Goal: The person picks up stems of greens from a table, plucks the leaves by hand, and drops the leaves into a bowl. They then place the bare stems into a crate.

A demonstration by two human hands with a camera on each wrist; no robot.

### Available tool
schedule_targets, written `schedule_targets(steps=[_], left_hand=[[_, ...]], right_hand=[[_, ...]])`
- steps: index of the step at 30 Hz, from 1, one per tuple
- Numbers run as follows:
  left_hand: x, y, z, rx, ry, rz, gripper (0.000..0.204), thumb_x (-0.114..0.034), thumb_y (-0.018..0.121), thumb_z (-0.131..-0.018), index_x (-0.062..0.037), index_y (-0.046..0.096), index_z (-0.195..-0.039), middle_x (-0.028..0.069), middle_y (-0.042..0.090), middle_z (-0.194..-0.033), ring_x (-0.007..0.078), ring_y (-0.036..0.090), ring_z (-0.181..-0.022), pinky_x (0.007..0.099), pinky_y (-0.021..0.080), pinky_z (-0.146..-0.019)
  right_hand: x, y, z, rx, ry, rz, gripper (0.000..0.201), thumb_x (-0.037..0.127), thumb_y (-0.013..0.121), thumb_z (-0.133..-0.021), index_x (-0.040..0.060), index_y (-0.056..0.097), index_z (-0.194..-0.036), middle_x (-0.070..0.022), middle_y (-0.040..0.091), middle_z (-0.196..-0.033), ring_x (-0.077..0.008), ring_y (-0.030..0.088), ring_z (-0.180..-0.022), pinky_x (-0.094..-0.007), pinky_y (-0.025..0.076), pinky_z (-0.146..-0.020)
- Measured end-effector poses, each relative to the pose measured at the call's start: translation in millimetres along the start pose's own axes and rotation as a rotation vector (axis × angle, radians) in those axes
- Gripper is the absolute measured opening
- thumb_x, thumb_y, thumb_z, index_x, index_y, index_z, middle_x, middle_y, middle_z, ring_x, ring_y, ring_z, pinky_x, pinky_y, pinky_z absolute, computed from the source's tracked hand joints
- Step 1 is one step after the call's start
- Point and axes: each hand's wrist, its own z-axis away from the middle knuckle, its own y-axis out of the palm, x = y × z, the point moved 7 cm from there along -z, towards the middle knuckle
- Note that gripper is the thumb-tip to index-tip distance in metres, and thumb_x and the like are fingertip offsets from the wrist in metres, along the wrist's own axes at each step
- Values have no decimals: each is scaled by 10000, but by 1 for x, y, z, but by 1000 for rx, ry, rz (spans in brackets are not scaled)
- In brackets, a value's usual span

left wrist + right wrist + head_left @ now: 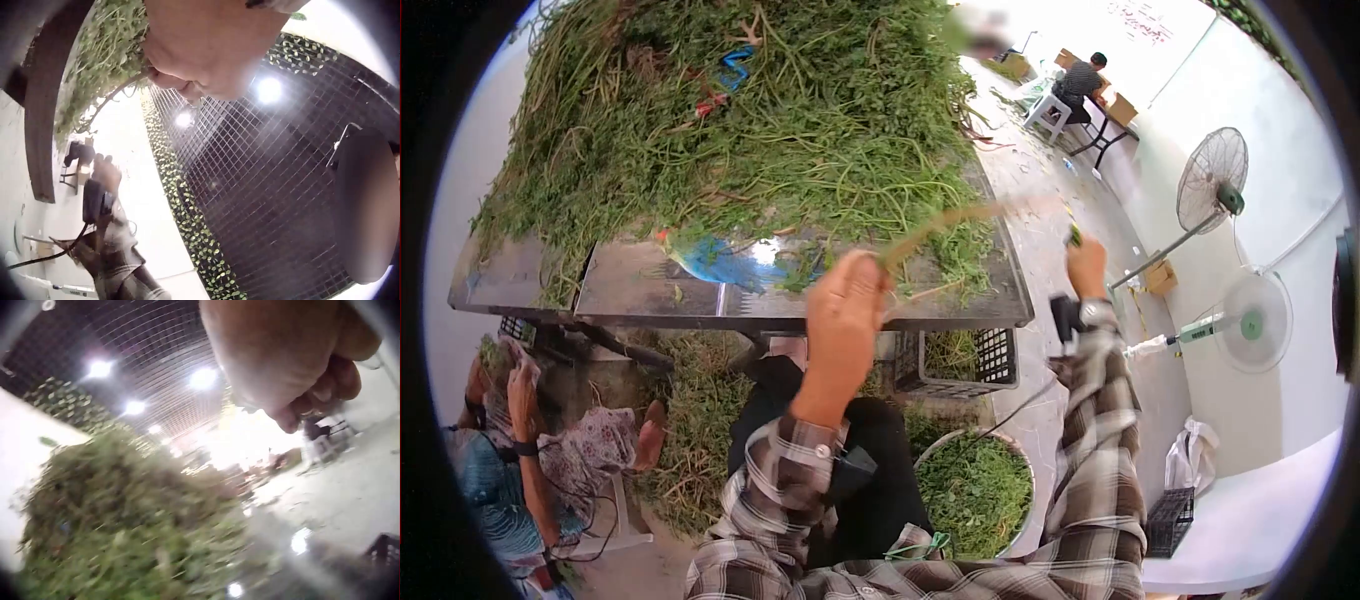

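Note:
In the head view my left hand [845, 310] is above the table's front edge, thumb on top, pinching a long brownish plant stem [935, 222]. The stem slants up and to the right, its far end blurred. The left wrist view shows the curled fingers [181, 84] with the stem [112, 97] coming out of them. Off the table's right side, my right hand [1087, 268] is raised with its fingers curled. A small green sprig [1074, 236] shows at its fingertips. In the right wrist view the fist [294, 362] hides what it holds.
A big heap of leafy stems [770, 130] covers most of the metal table [640, 285]. Underneath stands a black crate [997, 358]; a round tub of cut leaves [975, 490] is by my legs. Another person [530, 460] sits at left. Fans [1212, 180] stand at right.

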Motion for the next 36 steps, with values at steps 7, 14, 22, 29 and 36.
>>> schedule_targets(steps=[7,14,22,29,36], left_hand=[[5,-15,-10,-53,-77,443,242,-245,444,-944,-24,478,-850,-62,297,-573,33,264,-476,194,223,-413],[9,-18,-18,-26,-72,658,185,-191,413,-953,-27,464,-881,-54,297,-586,39,263,-496,191,234,-415],[26,0,-15,-18,-178,782,197,-179,355,-973,-31,445,-877,-39,312,-594,64,304,-511,211,316,-466],[35,9,-13,6,-237,888,207,-187,340,-978,-38,439,-874,-33,325,-591,78,321,-511,228,337,-481],[35,9,-12,36,-245,873,217,-191,334,-980,-37,439,-868,-30,324,-590,76,321,-515,228,334,-488]], right_hand=[[-73,12,172,139,199,-43,170,167,532,-805,5,585,-809,-235,582,-747,-411,563,-709,-480,424,-606],[-202,93,473,1033,645,-73,328,164,578,-697,40,626,-997,-254,614,-831,-376,616,-749,-442,485,-676],[-83,52,390,784,596,-493,252,147,525,-819,-6,628,-991,-70,600,-639,-114,559,-500,-241,475,-479],[139,7,228,788,438,-1226,279,196,485,-905,-13,563,-1072,-38,589,-760,-90,546,-593,-220,451,-523],[236,-19,157,655,448,-1636,253,225,504,-904,-7,565,-984,-22,526,-670,-80,482,-537,-219,394,-473]])
